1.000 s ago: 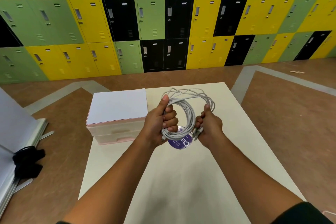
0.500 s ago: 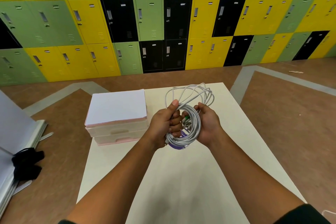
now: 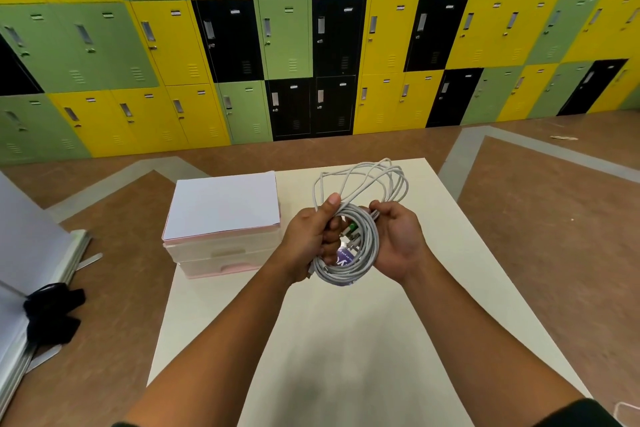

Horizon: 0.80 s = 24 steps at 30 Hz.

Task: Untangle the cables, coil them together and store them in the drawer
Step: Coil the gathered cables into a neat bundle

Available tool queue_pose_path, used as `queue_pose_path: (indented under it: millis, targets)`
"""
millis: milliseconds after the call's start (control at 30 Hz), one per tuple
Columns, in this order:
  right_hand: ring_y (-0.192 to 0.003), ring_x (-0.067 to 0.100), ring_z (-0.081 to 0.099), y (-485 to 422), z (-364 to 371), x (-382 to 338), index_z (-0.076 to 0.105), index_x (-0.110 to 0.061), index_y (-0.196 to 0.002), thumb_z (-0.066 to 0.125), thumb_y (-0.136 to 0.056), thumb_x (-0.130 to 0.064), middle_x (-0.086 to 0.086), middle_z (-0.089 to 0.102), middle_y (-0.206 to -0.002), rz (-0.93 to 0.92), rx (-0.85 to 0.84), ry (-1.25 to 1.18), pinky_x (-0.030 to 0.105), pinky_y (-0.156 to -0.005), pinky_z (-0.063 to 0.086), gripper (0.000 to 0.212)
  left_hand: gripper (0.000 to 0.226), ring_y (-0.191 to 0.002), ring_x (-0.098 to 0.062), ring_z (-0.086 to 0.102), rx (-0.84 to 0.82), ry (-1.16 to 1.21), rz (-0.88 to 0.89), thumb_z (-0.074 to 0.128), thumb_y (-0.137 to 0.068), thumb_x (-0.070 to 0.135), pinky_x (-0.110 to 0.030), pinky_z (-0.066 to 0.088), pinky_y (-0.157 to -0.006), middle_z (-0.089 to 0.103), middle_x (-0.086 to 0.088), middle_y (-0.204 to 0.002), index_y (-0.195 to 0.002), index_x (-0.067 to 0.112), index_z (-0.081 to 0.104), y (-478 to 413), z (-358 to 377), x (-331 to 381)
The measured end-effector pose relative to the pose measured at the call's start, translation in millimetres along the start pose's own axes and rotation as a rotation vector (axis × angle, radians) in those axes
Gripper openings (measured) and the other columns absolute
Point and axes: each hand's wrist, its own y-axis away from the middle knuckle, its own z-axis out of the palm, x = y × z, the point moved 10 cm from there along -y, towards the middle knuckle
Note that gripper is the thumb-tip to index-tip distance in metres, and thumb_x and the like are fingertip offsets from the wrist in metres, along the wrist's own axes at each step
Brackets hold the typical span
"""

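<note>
While the grey cable coil (image 3: 367, 246) is gripped by the left hand (image 3: 310, 239) and right hand (image 3: 398, 243) above the worktop (image 3: 346, 340) at frame centre, its loose upper loops (image 3: 399, 184) could be re-tangled if released.

The person's forearms are bare from the wrists to near the elbows. A dark, black-looking fabric sleeve (image 3: 585, 413) covers the right upper arm. Only a thin sliver of matching dark sleeve edge (image 3: 122, 424) shows on the left arm. The left hand (image 3: 308, 239) and right hand (image 3: 398, 243) are bare.
</note>
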Motion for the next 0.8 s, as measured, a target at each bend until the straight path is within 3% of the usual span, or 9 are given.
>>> queue_pose_path:
  millis: [133, 367, 567, 633, 733, 800]
  targets:
    - [-0.07, 0.029, 0.058, 3.1, -1.5, 3.2, 0.04, -0.015, -0.076, 0.04, -0.08, -0.006, 0.015, 0.053, -0.081, 0.003, -0.008, 0.04, 0.042, -0.078, 0.044, 0.01, 0.049, -0.045, -0.014, 0.021, 0.016, -0.067, 0.033, 0.053, -0.095, 0.052, -0.023, 0.027, -0.045, 0.023, 0.0, -0.056, -0.064, 0.017, 0.04, 0.0, -7.1, 9.6]
    - [-0.071, 0.032, 0.06, 3.6, -5.9, 3.9, 0.039, -0.014, -0.082, 0.04, -0.069, 0.003, 0.019, 0.056, -0.082, -0.004, 0.009, 0.041, 0.044, -0.079, 0.046, 0.021, 0.049, -0.046, -0.013, 0.02, 0.001, -0.034, -0.007, 0.054, -0.094, 0.054, -0.023, 0.026, -0.045, 0.021, 0.001, -0.057, -0.063, 0.018, 0.041, -0.2, -7.8, 4.9]
    - [-0.084, 0.028, 0.07, 5.0, -8.9, 9.7, 0.046, -0.01, -0.082, 0.03, -0.088, 0.012, 0.015, 0.065, -0.079, 0.047, -0.048, 0.164, 0.046, -0.096, 0.046, 0.027, 0.047, -0.046, -0.013, 0.02, 0.005, 0.006, -0.014, 0.058, -0.09, 0.053, -0.023, 0.025, -0.046, 0.025, 0.001, -0.056, -0.064, 0.018, 0.042, 2.2, -11.6, -0.3]
    - [-0.086, 0.029, 0.07, 5.9, -7.1, 8.5, 0.047, -0.008, -0.087, 0.034, -0.089, 0.014, 0.015, 0.063, -0.082, 0.052, -0.095, 0.207, 0.043, -0.088, 0.053, 0.026, 0.047, -0.045, -0.013, 0.02, 0.007, 0.035, -0.019, 0.06, -0.086, 0.055, -0.022, 0.026, -0.044, 0.024, 0.002, -0.056, -0.063, 0.019, 0.043, 2.8, -13.4, -3.0]
    - [-0.073, 0.028, 0.067, 5.6, -7.7, 7.6, 0.047, -0.006, -0.103, 0.036, -0.089, 0.015, 0.018, 0.058, -0.081, 0.065, -0.094, 0.267, 0.039, -0.07, 0.058, 0.028, 0.047, -0.045, -0.013, 0.021, 0.019, 0.032, -0.007, 0.061, -0.085, 0.056, -0.022, 0.028, -0.044, 0.023, 0.0, -0.057, -0.062, 0.018, 0.043, 3.0, -14.8, -6.1]
    - [-0.07, 0.027, 0.063, 5.0, -12.0, 8.1, 0.05, -0.001, -0.113, 0.037, -0.09, 0.014, 0.019, 0.057, -0.082, 0.073, -0.067, 0.315, 0.038, -0.068, 0.058, 0.03, 0.049, -0.045, -0.014, 0.022, 0.011, -0.003, 0.005, 0.06, -0.085, 0.057, -0.023, 0.028, -0.044, 0.023, -0.001, -0.057, -0.061, 0.018, 0.043, 2.4, -12.7, -6.4]
